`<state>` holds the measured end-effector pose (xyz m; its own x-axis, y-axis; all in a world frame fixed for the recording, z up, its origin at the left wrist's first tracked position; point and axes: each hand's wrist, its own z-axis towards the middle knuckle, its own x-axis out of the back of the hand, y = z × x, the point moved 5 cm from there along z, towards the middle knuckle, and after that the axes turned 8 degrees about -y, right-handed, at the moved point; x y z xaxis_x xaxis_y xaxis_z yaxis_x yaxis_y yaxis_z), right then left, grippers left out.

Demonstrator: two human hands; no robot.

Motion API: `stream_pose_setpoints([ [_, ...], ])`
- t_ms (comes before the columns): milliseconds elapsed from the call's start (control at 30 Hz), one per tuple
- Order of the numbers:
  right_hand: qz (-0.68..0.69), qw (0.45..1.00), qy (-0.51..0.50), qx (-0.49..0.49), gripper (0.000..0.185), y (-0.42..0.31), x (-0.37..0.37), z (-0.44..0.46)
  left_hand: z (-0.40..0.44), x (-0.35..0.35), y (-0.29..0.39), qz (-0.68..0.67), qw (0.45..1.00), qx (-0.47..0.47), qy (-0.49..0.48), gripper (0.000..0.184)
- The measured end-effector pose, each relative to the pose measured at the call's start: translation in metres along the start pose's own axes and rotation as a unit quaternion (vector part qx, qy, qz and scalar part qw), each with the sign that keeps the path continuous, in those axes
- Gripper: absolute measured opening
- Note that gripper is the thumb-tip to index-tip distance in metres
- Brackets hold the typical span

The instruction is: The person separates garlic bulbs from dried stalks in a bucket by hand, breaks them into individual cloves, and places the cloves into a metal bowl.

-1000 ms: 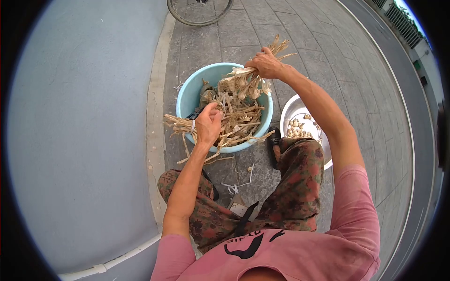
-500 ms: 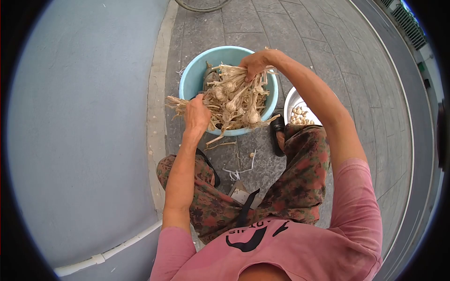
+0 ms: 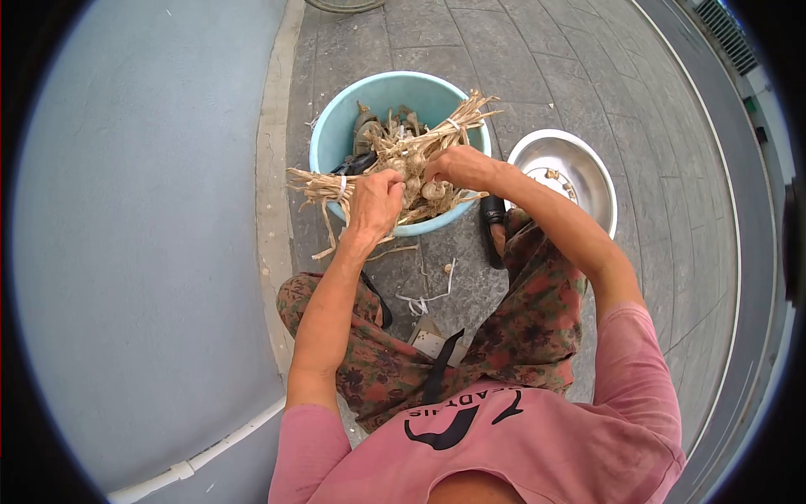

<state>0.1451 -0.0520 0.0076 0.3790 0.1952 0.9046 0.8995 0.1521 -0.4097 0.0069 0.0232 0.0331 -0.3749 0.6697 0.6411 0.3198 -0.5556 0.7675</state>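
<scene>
A light blue tub (image 3: 321, 139) stands on the paving in front of me, heaped with dried garlic bulbs (image 3: 435, 190) and their stalks. My left hand (image 3: 376, 202) is closed over the near left part of the heap, beside a bundle of dry stalks (image 3: 323, 186) tied with white string. Over the right side my right hand (image 3: 462, 168) has its fingers bent against a garlic bulb, the fingertips partly hidden. Behind it, a second tied stalk bundle (image 3: 462, 118) pokes over the tub's far right rim.
Right of the tub, a metal bowl (image 3: 600, 181) holds some garlic cloves (image 3: 554, 176). White string (image 3: 424, 301) and a small box (image 3: 432, 343) lie on the ground between my legs. A pale blue wall (image 3: 159, 210) rises at the left; a road runs along the far right.
My right hand has moved down from the stalks to the bulbs, and my left hand has shifted right onto the heap. The stalk bundle now lies toward the far right rim.
</scene>
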Motion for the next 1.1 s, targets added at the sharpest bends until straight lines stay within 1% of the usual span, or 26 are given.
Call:
stream_pose_setpoints([
  [67,-0.093,0.994,0.029,-0.048,0.012,0.005,-0.027,-0.002,0.003,-0.007,0.001,-0.001,1.000,0.002,-0.029,0.019],
  [100,-0.139,0.987,0.043,-0.072,0.012,0.003,-0.028,-0.001,0.005,-0.010,0.000,-0.011,0.999,-0.005,-0.038,0.020],
  [200,-0.222,0.973,0.015,-0.056,0.013,0.000,-0.026,0.003,0.006,-0.016,-0.002,-0.069,0.996,0.015,-0.050,0.019],
  [233,-0.193,0.979,0.045,-0.053,0.012,0.001,-0.018,0.002,0.006,-0.017,-0.001,-0.068,0.996,0.003,-0.054,0.023],
  [333,-0.005,0.992,0.128,-0.021,0.015,0.003,0.005,-0.005,0.004,-0.017,0.016,-0.037,0.998,-0.046,-0.036,0.030],
  [367,0.033,0.987,0.154,-0.036,0.018,0.002,0.011,-0.008,0.003,-0.019,0.022,-0.023,0.997,-0.040,-0.069,0.038],
  [467,0.006,0.990,0.139,-0.028,0.019,-0.009,0.021,-0.004,0.001,-0.028,0.019,0.076,0.994,-0.080,0.000,0.040],
  [500,0.012,0.987,0.162,-0.014,0.020,-0.008,0.019,0.000,0.003,-0.026,0.022,0.077,0.995,-0.067,-0.005,0.040],
  [533,0.011,0.988,0.152,-0.020,0.022,-0.014,0.025,0.002,0.003,-0.024,0.021,0.079,0.994,-0.076,0.017,0.039],
  [567,0.002,0.985,0.172,-0.003,0.023,-0.012,0.024,0.005,0.005,-0.022,0.020,0.081,0.992,-0.088,0.044,0.038],
  [600,0.046,0.981,0.187,0.001,0.021,-0.010,0.024,0.008,0.006,-0.021,0.019,0.068,0.996,-0.050,0.041,0.037],
  [633,0.067,0.973,0.221,0.016,0.020,-0.011,0.024,0.008,0.007,-0.017,0.020,0.048,0.996,-0.055,0.051,0.037],
  [667,0.063,0.970,0.233,0.042,0.020,-0.013,0.023,0.009,0.010,-0.016,0.017,0.043,0.997,-0.045,0.054,0.035],
  [700,0.108,0.974,0.196,0.020,0.020,-0.009,0.016,0.012,0.012,-0.017,0.013,0.038,0.997,-0.031,0.053,0.034],
  [733,0.093,0.980,0.174,0.036,0.018,-0.014,0.016,0.012,0.017,-0.018,0.008,0.033,0.998,-0.022,0.053,0.034],
  [800,0.130,0.978,0.156,0.049,0.016,-0.013,0.008,0.017,0.019,-0.018,0.001,0.023,0.999,0.009,0.049,0.033],
  [833,0.126,0.977,0.162,0.063,0.014,-0.014,0.007,0.018,0.018,-0.015,0.002,-0.012,0.998,-0.005,0.063,0.033],
  [900,0.120,0.973,0.174,0.091,0.012,-0.014,0.009,0.017,0.017,-0.013,0.004,-0.023,0.998,0.006,0.057,0.030],
  [1033,0.084,0.984,0.147,0.060,0.015,-0.016,0.011,0.018,0.017,-0.012,0.003,-0.072,0.994,0.052,0.059,0.028],
  [1100,0.066,0.985,0.152,0.041,0.018,-0.018,0.011,0.021,0.017,-0.010,0.003,-0.086,0.990,0.052,0.101,0.030],
])
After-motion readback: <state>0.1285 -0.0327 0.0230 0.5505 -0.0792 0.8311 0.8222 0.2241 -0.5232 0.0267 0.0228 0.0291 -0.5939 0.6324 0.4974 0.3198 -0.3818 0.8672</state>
